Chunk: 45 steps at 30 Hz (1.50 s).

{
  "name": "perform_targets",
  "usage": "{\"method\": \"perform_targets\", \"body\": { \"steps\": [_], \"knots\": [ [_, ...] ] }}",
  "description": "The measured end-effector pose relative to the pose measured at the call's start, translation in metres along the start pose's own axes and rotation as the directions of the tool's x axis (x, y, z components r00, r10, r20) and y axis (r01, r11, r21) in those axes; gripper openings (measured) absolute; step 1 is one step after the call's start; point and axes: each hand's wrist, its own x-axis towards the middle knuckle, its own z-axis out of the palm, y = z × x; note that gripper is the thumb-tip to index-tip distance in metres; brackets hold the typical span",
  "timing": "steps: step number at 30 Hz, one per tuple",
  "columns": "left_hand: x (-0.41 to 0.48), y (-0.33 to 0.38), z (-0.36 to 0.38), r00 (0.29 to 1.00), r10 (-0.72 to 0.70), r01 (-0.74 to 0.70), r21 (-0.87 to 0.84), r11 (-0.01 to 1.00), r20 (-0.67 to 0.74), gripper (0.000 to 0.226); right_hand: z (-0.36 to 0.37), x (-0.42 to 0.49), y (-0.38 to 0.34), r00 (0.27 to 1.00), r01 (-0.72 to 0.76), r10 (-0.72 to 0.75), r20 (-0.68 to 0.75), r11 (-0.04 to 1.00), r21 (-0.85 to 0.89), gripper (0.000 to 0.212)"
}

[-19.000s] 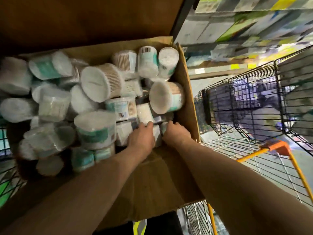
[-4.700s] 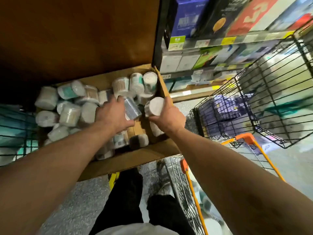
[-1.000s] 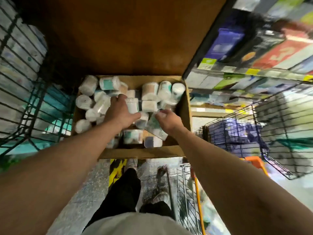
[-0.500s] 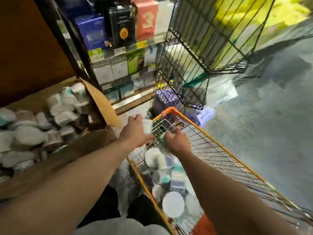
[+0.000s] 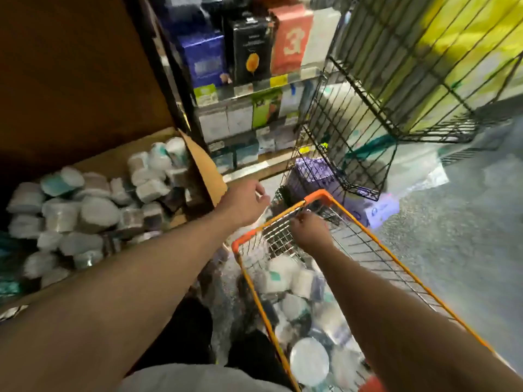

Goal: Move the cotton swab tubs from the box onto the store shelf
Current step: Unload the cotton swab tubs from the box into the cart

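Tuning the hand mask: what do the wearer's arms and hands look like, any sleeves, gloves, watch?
Left forearm and right forearm are bare to the frame edge, no sleeves in view. Left hand and right hand ungloved; no watch, band or ring shows, though the picture is blurred.

At nine o'clock the box (image 5: 204,165) is showing plain brown cardboard, and the cotton swab tubs (image 5: 96,213) in it are showing white with teal bands. At six o'clock the cart (image 5: 317,195) is wearing an orange rim over a silvery wire grid. On the shelf (image 5: 246,89) at twelve o'clock, a blue carton (image 5: 202,59), a black carton (image 5: 252,52) bearing an orange mark and a red carton (image 5: 290,41) bearing a pale 3 are standing side by side. The floor (image 5: 452,222) at three o'clock is showing speckled grey.
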Motion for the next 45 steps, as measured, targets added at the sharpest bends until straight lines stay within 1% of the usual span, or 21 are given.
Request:
{"method": "perform_targets", "body": {
  "steps": [1, 3, 6, 8, 10, 12, 15, 16, 17, 18, 21, 23, 24, 26, 28, 30, 33, 38, 40, 41, 45],
  "knots": [
    [0.003, -0.022, -0.035, 0.995, -0.045, 0.043, -0.025, 0.999, -0.085, 0.014, 0.007, 0.008, -0.044, 0.998, 0.069, -0.069, 0.008, 0.998, -0.006, 0.033],
    [0.004, -0.058, -0.082, 0.979, -0.092, 0.083, -0.055, 0.995, -0.18, 0.014, 0.017, 0.015, -0.107, 0.984, 0.178, -0.178, 0.008, 0.984, 0.001, 0.032],
    [-0.02, -0.153, -0.153, 0.931, -0.264, 0.252, -0.078, 0.965, -0.253, 0.011, 0.064, 0.012, -0.216, 0.94, 0.334, -0.334, 0.073, 0.942, 0.009, 0.031],
    [-0.044, -0.214, -0.179, 0.878, -0.399, 0.389, -0.091, 0.917, -0.263, 0.011, 0.102, 0.008, -0.266, 0.897, 0.419, -0.417, 0.145, 0.908, 0.017, 0.03],
    [-0.075, -0.28, -0.195, 0.807, -0.543, 0.532, -0.113, 0.839, -0.233, 0.01, 0.148, 0.0, -0.313, 0.834, 0.495, -0.468, 0.292, 0.869, -0.023, 0.03],
    [-0.104, -0.348, -0.199, 0.748, -0.635, 0.627, -0.11, 0.771, -0.193, 0.014, 0.206, -0.007, -0.354, 0.76, 0.558, -0.473, 0.445, 0.827, -0.074, 0.032],
    [-0.132, -0.408, -0.192, 0.697, -0.716, 0.713, -0.062, 0.698, -0.045, 0.025, 0.283, -0.014, -0.376, 0.651, 0.631, -0.37, 0.663, 0.749, -0.203, 0.034],
    [-0.138, -0.426, -0.187, 0.68, -0.733, 0.732, -0.05, 0.68, -0.02, 0.027, 0.311, -0.017, -0.379, 0.627, 0.646, -0.328, 0.707, 0.726, -0.236, 0.036],
    [-0.142, -0.437, -0.182, 0.669, -0.743, 0.742, -0.043, 0.669, -0.021, 0.033, 0.329, -0.021, -0.379, 0.622, 0.616, -0.266, 0.737, 0.746, -0.251, 0.04],
    [-0.143, -0.442, -0.177, 0.662, -0.749, 0.748, -0.04, 0.663, -0.034, 0.041, 0.341, -0.024, -0.374, 0.637, 0.563, -0.238, 0.733, 0.793, -0.232, 0.045],
    [-0.144, -0.471, -0.159, 0.609, -0.793, 0.79, -0.077, 0.608, -0.002, 0.056, 0.392, -0.029, -0.36, 0.662, 0.47, -0.164, 0.731, 0.851, -0.235, 0.066],
    [-0.141, -0.481, -0.147, 0.587, -0.809, 0.808, -0.07, 0.585, 0.009, 0.062, 0.419, -0.026, -0.349, 0.645, 0.377, -0.097, 0.758, 0.903, -0.205, 0.077],
    [-0.138, -0.483, -0.144, 0.581, -0.814, 0.812, -0.073, 0.579, 0.005, 0.065, 0.432, -0.022, -0.343, 0.635, 0.333, -0.063, 0.77, 0.922, -0.199, 0.075],
    [-0.131, -0.488, -0.138, 0.589, -0.808, 0.807, -0.045, 0.589, -0.03, 0.067, 0.457, -0.011, -0.33, 0.63, 0.325, -0.05, 0.775, 0.923, -0.204, 0.074],
    [-0.126, -0.491, -0.137, 0.624, -0.777, 0.781, 0.03, 0.624, -0.079, 0.063, 0.453, -0.019, -0.339, 0.648, 0.365, -0.075, 0.758, 0.904, -0.222, 0.075],
    [-0.123, -0.489, -0.138, 0.671, -0.734, 0.741, 0.128, 0.659, -0.107, 0.055, 0.444, -0.023, -0.343, 0.668, 0.374, -0.095, 0.738, 0.9, -0.223, 0.07],
    [-0.122, -0.483, -0.138, 0.748, -0.662, 0.645, 0.298, 0.704, -0.055, 0.044, 0.429, -0.022, -0.34, 0.725, 0.314, -0.077, 0.685, 0.921, -0.23, 0.057],
    [-0.115, -0.479, -0.138, 0.741, -0.667, 0.554, 0.495, 0.67, 0.074, 0.066, 0.413, -0.011, -0.331, 0.747, 0.248, -0.009, 0.665, 0.931, -0.266, 0.063],
    [-0.109, -0.476, -0.136, 0.734, -0.673, 0.52, 0.562, 0.644, 0.092, 0.064, 0.411, -0.005, -0.328, 0.754, 0.258, -0.02, 0.656, 0.928, -0.269, 0.066],
    [-0.105, -0.466, -0.134, 0.746, -0.659, 0.495, 0.581, 0.647, 0.098, 0.061, 0.401, -0.003, -0.32, 0.766, 0.251, -0.02, 0.642, 0.929, -0.27, 0.065],
    [-0.106, -0.468, -0.145, 0.75, -0.658, 0.501, 0.588, 0.635, 0.071, 0.061, 0.391, -0.001, -0.33, 0.78, 0.246, -0.057, 0.624, 0.944, -0.221, 0.059]
  ]
}}
